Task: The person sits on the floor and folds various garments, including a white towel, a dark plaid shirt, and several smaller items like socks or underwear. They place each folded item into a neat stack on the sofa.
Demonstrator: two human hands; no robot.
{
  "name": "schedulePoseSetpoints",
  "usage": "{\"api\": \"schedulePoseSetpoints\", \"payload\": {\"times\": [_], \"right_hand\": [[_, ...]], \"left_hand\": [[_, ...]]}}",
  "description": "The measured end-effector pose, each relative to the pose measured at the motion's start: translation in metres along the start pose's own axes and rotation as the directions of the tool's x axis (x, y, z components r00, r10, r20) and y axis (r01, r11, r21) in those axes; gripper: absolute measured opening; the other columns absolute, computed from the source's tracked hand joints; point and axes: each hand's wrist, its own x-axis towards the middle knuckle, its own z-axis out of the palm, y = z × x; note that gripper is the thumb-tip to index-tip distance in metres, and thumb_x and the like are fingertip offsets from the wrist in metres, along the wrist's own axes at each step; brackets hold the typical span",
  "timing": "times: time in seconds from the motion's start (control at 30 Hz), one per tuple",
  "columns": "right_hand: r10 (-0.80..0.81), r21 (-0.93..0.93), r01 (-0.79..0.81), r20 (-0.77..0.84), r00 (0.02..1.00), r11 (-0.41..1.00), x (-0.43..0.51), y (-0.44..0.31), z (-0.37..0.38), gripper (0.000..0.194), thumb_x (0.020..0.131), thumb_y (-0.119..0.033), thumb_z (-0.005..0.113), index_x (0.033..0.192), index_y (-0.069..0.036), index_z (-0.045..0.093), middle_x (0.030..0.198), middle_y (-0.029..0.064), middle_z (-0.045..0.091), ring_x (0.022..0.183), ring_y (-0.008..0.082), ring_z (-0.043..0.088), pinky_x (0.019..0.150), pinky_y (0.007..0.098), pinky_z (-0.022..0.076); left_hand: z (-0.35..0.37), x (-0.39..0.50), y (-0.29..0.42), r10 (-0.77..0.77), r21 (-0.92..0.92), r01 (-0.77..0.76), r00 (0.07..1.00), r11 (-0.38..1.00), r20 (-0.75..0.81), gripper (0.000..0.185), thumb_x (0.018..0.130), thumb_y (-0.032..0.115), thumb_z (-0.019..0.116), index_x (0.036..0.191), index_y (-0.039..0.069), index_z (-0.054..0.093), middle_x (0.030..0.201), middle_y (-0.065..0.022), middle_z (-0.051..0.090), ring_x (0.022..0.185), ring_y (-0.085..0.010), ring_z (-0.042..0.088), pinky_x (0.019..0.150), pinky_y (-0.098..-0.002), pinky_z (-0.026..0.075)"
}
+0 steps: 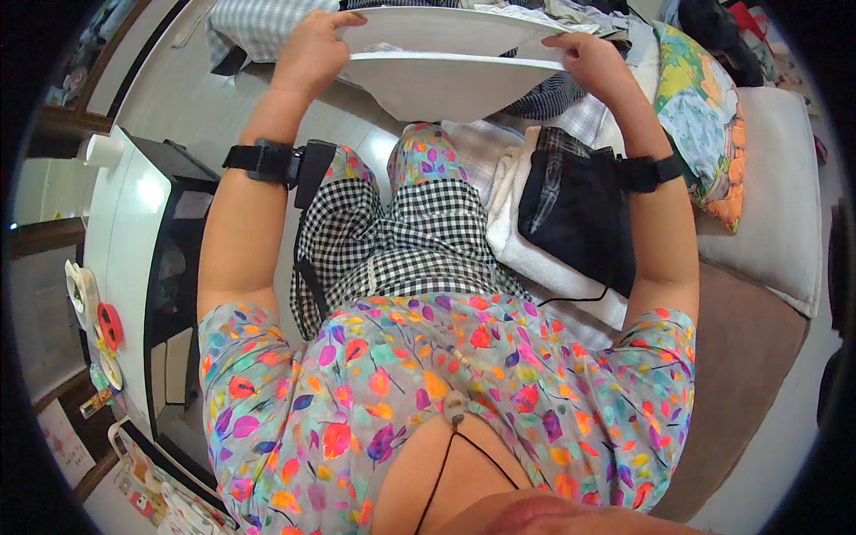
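Observation:
A white garment (448,83) hangs stretched between my two hands, its open edge spread into a front and a back layer. My left hand (311,53) grips one end of that edge, with the index finger along the back layer. At the other end, my right hand (588,60) pinches it between thumb and fingers. Below the garment are my knees, with a black-and-white checked cloth (428,227) over my lap. Beside my right thigh lies a folded black garment (575,207) on a folded white towel (505,234).
A sofa with a grey cushion (769,174) and a colourful printed pillow (702,134) is at the right. Heaped clothes (588,17) lie beyond my right hand. At left stands a white-topped table (120,247) bearing a white roll (103,152) and a red object (110,326).

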Motion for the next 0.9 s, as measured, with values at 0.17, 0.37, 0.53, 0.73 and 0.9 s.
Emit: {"api": "schedulePoseSetpoints", "payload": {"times": [0.17, 0.37, 0.53, 0.73, 0.9], "right_hand": [[-0.206, 0.135, 0.216, -0.088, 0.975, 0.967, -0.007, 0.014, -0.010, 0.033, 0.080, 0.002, 0.057, 0.103, -0.014, 0.074, 0.114, 0.0127, 0.068, 0.097, 0.0310, 0.067, 0.088, 0.0343, 0.0523], [-0.368, 0.531, 0.160, 0.312, 0.876, 0.832, -0.078, -0.012, 0.000, 0.027, 0.082, 0.006, 0.058, 0.101, -0.011, 0.067, 0.082, 0.0044, 0.060, 0.074, 0.0171, 0.058, 0.068, 0.0297, 0.0474], [-0.471, 0.580, 0.035, 0.624, 0.623, 0.814, -0.126, -0.035, 0.037, 0.036, 0.086, -0.005, 0.063, 0.121, -0.012, 0.055, 0.085, 0.0130, 0.066, 0.080, 0.0258, 0.065, 0.072, 0.0378, 0.0513], [-0.541, 0.563, 0.143, 0.646, 0.538, 0.814, -0.123, -0.042, 0.040, 0.033, 0.076, -0.008, 0.072, 0.108, -0.008, 0.065, 0.086, 0.0120, 0.069, 0.077, 0.0248, 0.064, 0.074, 0.0351, 0.0504], [-0.528, 0.574, -0.059, 0.784, 0.326, 0.816, -0.113, -0.036, 0.039, 0.024, 0.074, -0.010, 0.074, 0.097, -0.004, 0.069, 0.080, 0.0082, 0.069, 0.076, 0.0192, 0.064, 0.072, 0.0326, 0.0496]], "left_hand": [[-0.018, -0.004, -0.006, -0.160, -0.637, 0.283, 0.956, 0.717, 0.245, 0.039, 0.081, -0.001, 0.045, 0.111, 0.006, 0.069, 0.108, -0.0053, 0.066, 0.095, -0.0137, 0.062, 0.081, -0.0281, 0.053], [-0.045, -0.085, 0.007, 0.087, -0.766, 0.361, 0.877, 0.532, 0.473, 0.015, 0.085, 0.003, 0.064, 0.100, 0.006, 0.060, 0.098, -0.0024, 0.062, 0.093, -0.0115, 0.058, 0.082, -0.0303, 0.049], [-0.032, -0.146, 0.020, 0.155, -0.380, 0.240, 0.629, 0.893, 0.762, 0.036, 0.080, -0.004, 0.068, 0.113, 0.010, 0.065, 0.101, -0.0061, 0.068, 0.093, -0.0188, 0.063, 0.085, -0.0319, 0.049], [-0.032, -0.146, 0.028, 0.205, -0.354, 0.358, 0.393, 0.864, 0.897, 0.024, 0.079, 0.005, 0.074, 0.102, 0.011, 0.071, 0.090, -0.0032, 0.069, 0.084, -0.0159, 0.063, 0.076, -0.0289, 0.050], [-0.031, -0.141, 0.023, 0.240, -0.286, 0.581, 0.157, 0.762, 0.958, 0.022, 0.078, 0.008, 0.076, 0.100, 0.010, 0.072, 0.084, 0.0008, 0.066, 0.077, -0.0096, 0.058, 0.072, -0.0282, 0.048]]}}
